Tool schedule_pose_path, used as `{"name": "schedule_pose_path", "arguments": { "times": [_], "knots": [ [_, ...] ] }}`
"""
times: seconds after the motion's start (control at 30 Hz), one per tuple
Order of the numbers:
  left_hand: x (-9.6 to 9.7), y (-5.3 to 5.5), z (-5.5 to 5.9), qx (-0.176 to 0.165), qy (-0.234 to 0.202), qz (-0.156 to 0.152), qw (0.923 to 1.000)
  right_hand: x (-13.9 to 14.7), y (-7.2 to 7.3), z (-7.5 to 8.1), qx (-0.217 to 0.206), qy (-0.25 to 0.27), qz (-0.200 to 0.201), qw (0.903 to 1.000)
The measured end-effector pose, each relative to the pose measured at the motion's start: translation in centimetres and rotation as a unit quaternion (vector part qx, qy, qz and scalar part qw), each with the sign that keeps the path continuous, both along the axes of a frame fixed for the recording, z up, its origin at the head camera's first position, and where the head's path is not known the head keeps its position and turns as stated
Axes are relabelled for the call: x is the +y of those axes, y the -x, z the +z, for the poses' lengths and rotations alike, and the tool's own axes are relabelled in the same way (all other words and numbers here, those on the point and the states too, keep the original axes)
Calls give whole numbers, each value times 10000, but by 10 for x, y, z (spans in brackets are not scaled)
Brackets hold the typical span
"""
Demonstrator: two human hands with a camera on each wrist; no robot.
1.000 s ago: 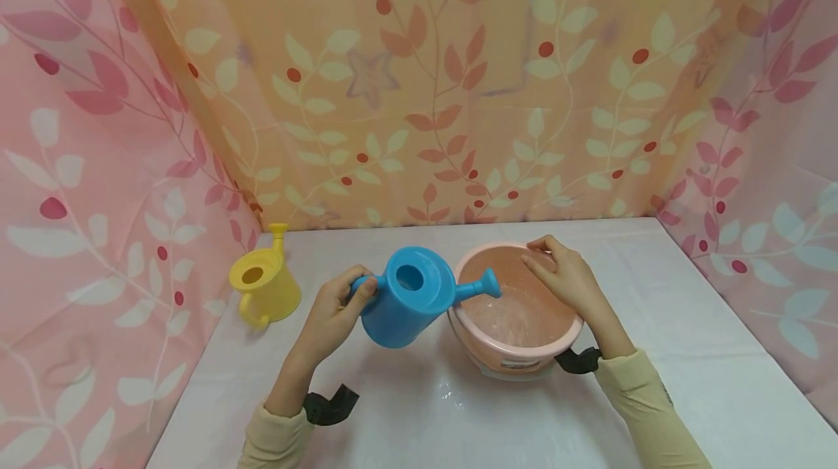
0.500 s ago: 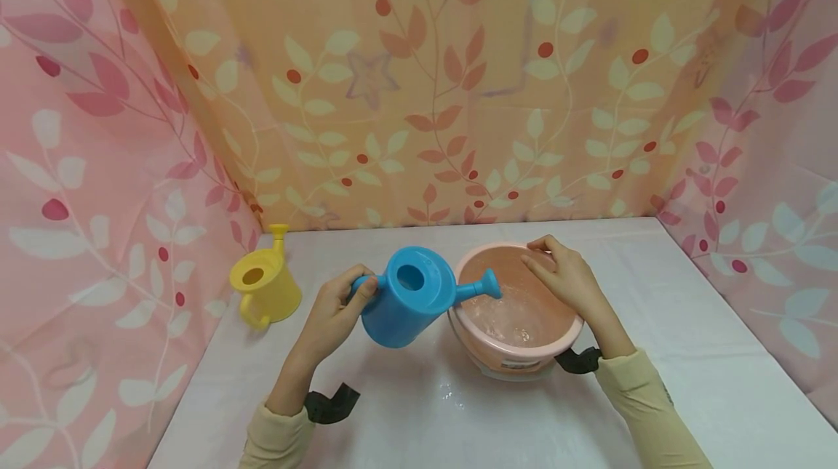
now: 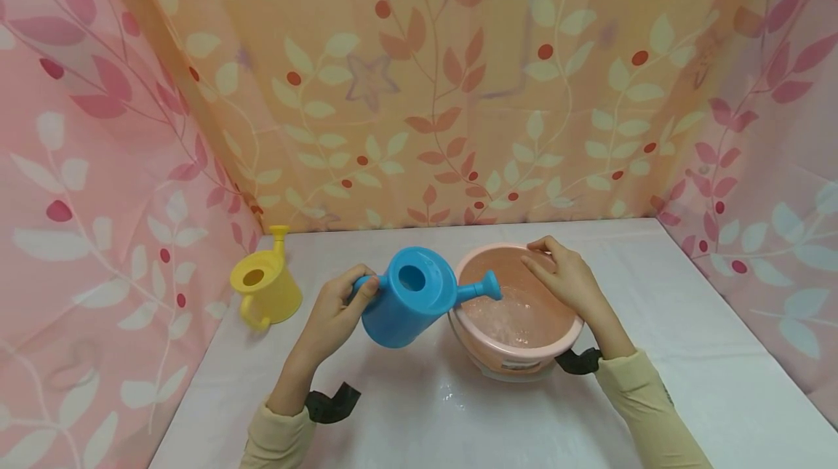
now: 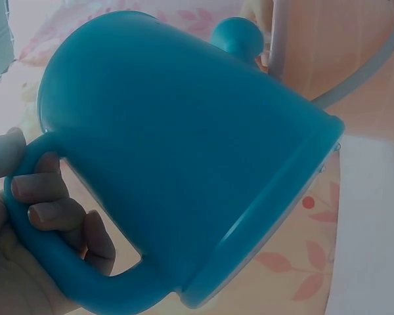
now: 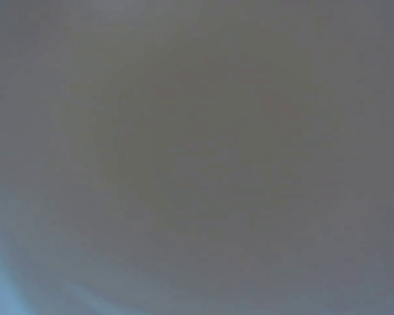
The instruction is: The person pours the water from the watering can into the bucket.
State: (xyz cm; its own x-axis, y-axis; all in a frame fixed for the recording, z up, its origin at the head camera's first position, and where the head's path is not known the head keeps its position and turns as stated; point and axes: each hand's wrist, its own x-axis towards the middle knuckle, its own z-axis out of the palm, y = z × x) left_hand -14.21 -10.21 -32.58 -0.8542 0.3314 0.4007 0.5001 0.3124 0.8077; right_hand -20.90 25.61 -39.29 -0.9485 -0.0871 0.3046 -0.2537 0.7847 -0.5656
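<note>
Holding on tight and leaning right

On the far left, a yellow plastic watering can (image 3: 278, 298) is standing on the white table (image 3: 668, 294). Next, the person's left hand (image 3: 334, 316) is gripping the loop handle (image 4: 72, 272) of a shiny blue plastic watering can (image 3: 412, 302). That handle is looking like the best place to hold, because fingers are fitting right through it. I am guessing that this can is stiff and hard to break, but heavier if water is sitting inside. Drops are clinging to its bottom edge, so it may be getting slippery. The can is hanging in the air. Its tall body is leaning, top to the right, and its blue spout (image 3: 481, 287) is pointing right, over a round pink plastic basin (image 3: 517, 351). Water is shining in there. On the right, the right hand (image 3: 566, 280) is holding the basin's edge, thumb inside.
</note>
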Motion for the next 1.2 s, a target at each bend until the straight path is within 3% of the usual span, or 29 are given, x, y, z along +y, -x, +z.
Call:
{"name": "schedule_pose_path", "arguments": {
  "times": [0.37, 0.73, 1.03, 1.2],
  "knots": [
    [-8, 16, -24, 191, 111, -188, 9996, 1, -1, -1, 84, 104, 54, 9999],
    [-8, 16, -24, 197, 211, -64, 9996, 1, 0, -1, 58, 35, 43, 10000],
    [-7, 16, -24, 443, 241, 50, 9987, 1, -1, -1, 35, 42, 33, 10000],
    [-6, 15, -23, 357, 258, 58, 9990, 1, 0, -1, -21, 71, 26, 10000]
  ]
}}
